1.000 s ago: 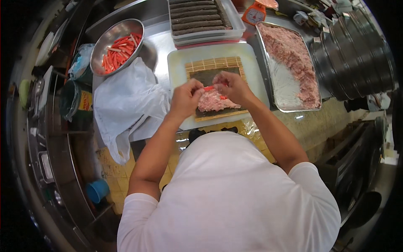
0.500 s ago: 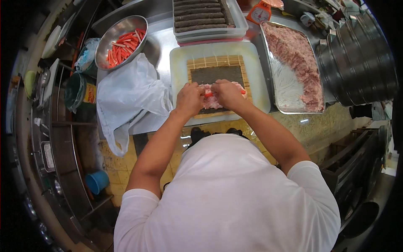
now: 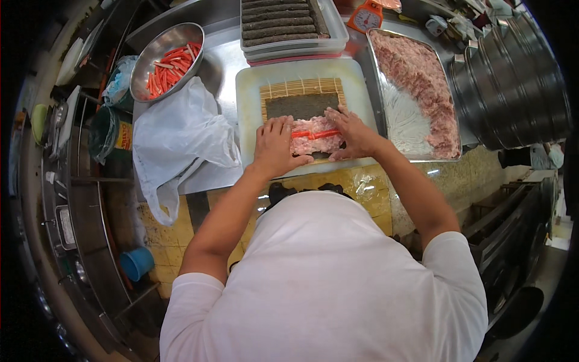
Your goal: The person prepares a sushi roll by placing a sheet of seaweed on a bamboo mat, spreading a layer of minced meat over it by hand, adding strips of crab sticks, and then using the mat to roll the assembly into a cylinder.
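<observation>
A dark seaweed sheet (image 3: 291, 107) lies on a bamboo rolling mat (image 3: 301, 88), which rests on a white cutting board (image 3: 247, 90). Pink minced meat (image 3: 310, 146) is spread over the sheet's nearer part, with red crab sticks (image 3: 315, 134) laid in a line across it. My left hand (image 3: 275, 146) is open at the meat's left end, thumb stretched out along the near edge. At the right end my right hand (image 3: 353, 136) is also open, fingers and thumb apart. Both hands touch the edges of the filling, and bits of meat cling to my fingers.
A metal bowl of crab sticks (image 3: 199, 54) stands left, above a white plastic bag (image 3: 184, 127). Behind the board is a plastic container (image 3: 295, 45) of seaweed rolls. To the right are a metal tray of minced meat (image 3: 413, 117), an orange scale (image 3: 365, 18) and stacked metal cylinders (image 3: 509, 84).
My hands have parted from the middle of the crab sticks to the two ends of the meat. My fingers have opened, and the crab stick line now shows between them.
</observation>
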Motion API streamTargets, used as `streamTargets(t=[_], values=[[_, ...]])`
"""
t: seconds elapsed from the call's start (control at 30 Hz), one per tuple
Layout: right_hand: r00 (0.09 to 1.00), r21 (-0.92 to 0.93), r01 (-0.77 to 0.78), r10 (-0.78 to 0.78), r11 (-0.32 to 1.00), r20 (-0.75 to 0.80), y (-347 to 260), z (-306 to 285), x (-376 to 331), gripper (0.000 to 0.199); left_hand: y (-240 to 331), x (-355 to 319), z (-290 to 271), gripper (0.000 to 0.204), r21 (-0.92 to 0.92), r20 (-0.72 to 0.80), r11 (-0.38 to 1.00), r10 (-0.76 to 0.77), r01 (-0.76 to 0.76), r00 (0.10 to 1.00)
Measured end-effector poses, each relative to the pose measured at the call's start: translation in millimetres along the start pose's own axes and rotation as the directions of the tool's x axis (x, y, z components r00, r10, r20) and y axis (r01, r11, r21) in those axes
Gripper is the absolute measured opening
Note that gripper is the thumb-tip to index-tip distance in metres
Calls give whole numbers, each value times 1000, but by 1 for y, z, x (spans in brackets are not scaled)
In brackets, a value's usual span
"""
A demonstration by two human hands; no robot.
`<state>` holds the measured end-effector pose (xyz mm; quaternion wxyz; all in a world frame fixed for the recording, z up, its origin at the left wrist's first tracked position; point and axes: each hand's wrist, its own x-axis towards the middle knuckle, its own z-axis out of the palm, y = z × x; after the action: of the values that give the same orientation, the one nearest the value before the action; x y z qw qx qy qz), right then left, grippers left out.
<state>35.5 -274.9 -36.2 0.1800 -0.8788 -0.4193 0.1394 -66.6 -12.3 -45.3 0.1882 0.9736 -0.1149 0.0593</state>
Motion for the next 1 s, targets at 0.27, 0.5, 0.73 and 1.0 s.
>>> streamTargets(t=[0.27, 0.5, 0.73, 1.0], values=[[998, 59, 41, -43, 997, 40, 16, 1, -4, 82, 0, -1, -5, 103, 2, 8, 998, -65, 65, 998], [982, 190, 5, 31, 982, -189, 11, -13, -6, 61, -20, -29, -51, 45, -117, 83, 993, 11, -1, 996], [995, 227, -96, 102, 969, -14, 5, -8, 4, 35, -16, -49, -39, 26, -118, 123, 990, 90, -76, 988], [988, -99, 148, -151, 984, -24, -33, 6, 9, 98, -13, -40, -33, 19, 12, 86, 987, 159, -160, 984]])
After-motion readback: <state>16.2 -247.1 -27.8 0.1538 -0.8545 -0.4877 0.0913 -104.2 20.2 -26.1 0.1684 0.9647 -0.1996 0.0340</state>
